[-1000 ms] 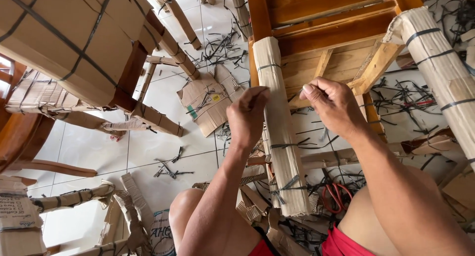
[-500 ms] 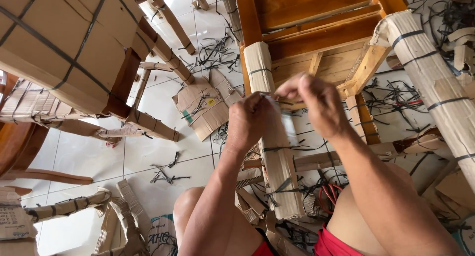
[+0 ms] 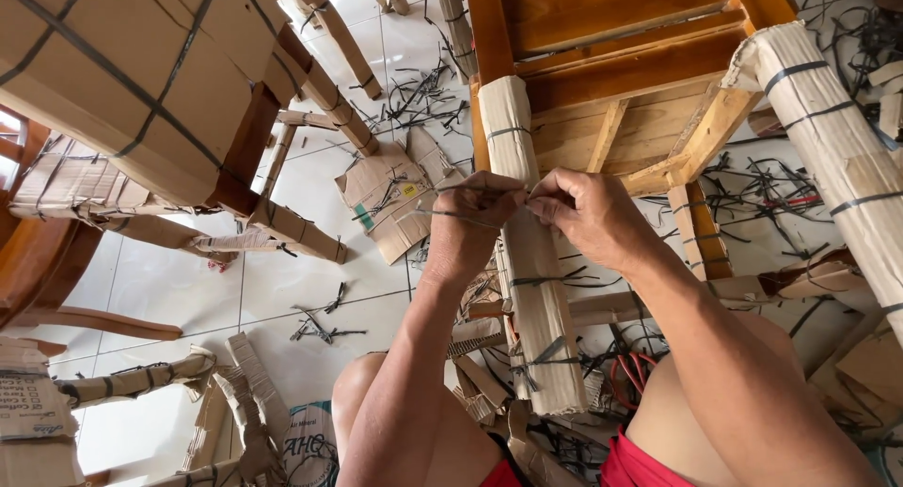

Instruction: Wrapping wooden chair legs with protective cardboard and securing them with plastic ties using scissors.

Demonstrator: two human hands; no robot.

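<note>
Head view — left hand [image 3: 467, 225] and right hand [image 3: 585, 214] pinching a black strap [image 3: 451, 215] against the cardboard-wrapped leg [image 3: 536, 271].

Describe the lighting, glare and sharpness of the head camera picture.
Head view: even daylight, soft shadows; the white tiled floor is washed out by glare at lower left; both hands, left hand and right hand, and the cardboard-wrapped chair leg are sharp; wide-angle bending at the edges.
</note>
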